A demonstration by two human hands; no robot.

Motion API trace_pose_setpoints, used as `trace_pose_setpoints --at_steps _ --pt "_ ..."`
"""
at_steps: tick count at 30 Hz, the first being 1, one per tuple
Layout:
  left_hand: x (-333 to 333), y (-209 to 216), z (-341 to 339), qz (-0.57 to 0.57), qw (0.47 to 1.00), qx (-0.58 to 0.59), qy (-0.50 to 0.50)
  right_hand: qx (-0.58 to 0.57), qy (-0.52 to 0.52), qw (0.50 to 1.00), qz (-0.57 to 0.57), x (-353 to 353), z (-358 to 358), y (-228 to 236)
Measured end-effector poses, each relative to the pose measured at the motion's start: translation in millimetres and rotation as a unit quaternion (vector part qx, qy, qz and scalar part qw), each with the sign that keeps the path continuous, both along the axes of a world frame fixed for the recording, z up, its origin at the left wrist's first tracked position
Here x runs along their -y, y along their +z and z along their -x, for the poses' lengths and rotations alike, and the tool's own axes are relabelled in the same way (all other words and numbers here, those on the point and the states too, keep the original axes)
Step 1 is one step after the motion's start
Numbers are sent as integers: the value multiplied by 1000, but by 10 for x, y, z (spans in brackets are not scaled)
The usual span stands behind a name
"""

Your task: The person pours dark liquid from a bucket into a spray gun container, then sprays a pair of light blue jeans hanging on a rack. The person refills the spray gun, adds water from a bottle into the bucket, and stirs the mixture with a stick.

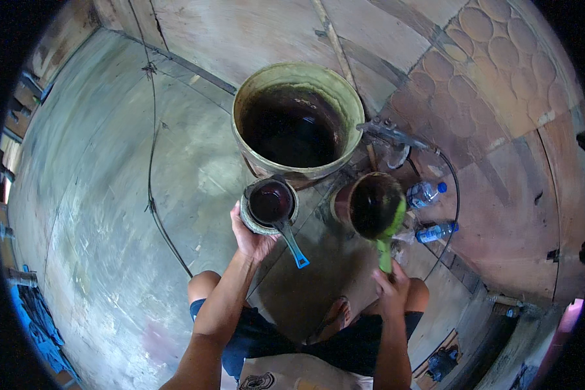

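Observation:
My left hand [252,242] wraps round the side of a small, round, stained pot [295,211]. A dark-bowled scoop or strainer with a blue handle [295,247] rests in the pot's mouth, handle toward me; which kind it is I cannot tell. On the right, my right hand [394,286] is closed on the green handle of a plastic dipper [386,250]. The dipper's round cup is stained dark reddish-brown, with green showing along its right rim. Just beyond both vessels stands a large crusted bucket [297,172], its inside dark, with liquid that glints faintly.
Two clear plastic bottles with blue caps, one upper [424,194] and one lower [435,232], lie right of the dipper. A metal tool with a black hose [393,133] sits against the bucket's right side. Dark cord [153,136] runs down at left. Boards [273,29] rise behind.

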State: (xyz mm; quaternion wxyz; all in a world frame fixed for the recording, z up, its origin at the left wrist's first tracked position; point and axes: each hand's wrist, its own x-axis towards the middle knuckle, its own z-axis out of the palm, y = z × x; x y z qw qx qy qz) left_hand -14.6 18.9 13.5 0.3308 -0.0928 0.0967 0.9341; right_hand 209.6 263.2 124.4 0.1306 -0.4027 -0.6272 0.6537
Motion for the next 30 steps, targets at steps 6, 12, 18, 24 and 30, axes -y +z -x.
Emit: trace_pose_setpoints --at_steps 6,12,18,24,30 --pt "-153 13 -172 28 997 59 -38 9 -97 993 60 -105 359 -1602" --pt "-229 -67 -293 34 996 54 -61 58 -96 987 111 -181 423 -2541" --pt "-286 -166 -279 36 995 60 -77 20 -105 936 -335 -8 586 -2000" --pt "-351 -217 -197 53 995 49 -67 -45 147 976 154 633 470 -299" --pt "-370 -269 -136 54 995 17 -78 -25 126 979 157 853 607 -236"
